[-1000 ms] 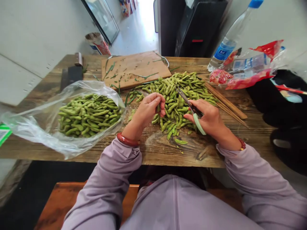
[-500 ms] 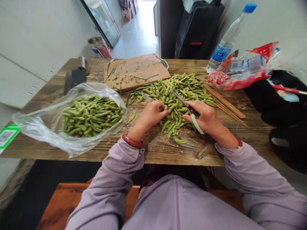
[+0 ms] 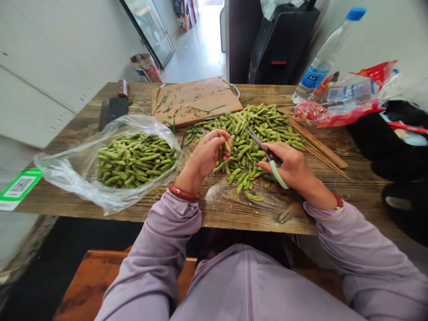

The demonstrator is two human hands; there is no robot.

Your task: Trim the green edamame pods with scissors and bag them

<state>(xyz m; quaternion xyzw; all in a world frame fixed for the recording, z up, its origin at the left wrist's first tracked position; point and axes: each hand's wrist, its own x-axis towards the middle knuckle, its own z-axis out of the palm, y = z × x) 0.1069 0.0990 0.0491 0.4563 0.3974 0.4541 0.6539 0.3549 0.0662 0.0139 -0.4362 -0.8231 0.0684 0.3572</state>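
The pods (image 3: 240,156) are green, and the scissors handle (image 3: 275,172) is pale green. The worktop (image 3: 234,211) is brown with dark, streaky grain. The bottle cap (image 3: 356,14) is blue.

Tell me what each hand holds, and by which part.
Right hand: scissors, by the handles. Left hand: a bean pod; which end is gripped can't be told.

The jacket (image 3: 224,285) that I see through my camera is of a pale, greyish lilac colour, with one long zip (image 3: 249,285) running down the front. The left sleeve (image 3: 157,240) and the right sleeve (image 3: 364,245) are of the same plain cloth, with many soft folds. Beside the left hand (image 3: 207,154) I notice a smooth, reddish-brown bangle (image 3: 183,193), and beside the right hand (image 3: 288,161) a dark red bracelet (image 3: 339,201) with a small golden detail.
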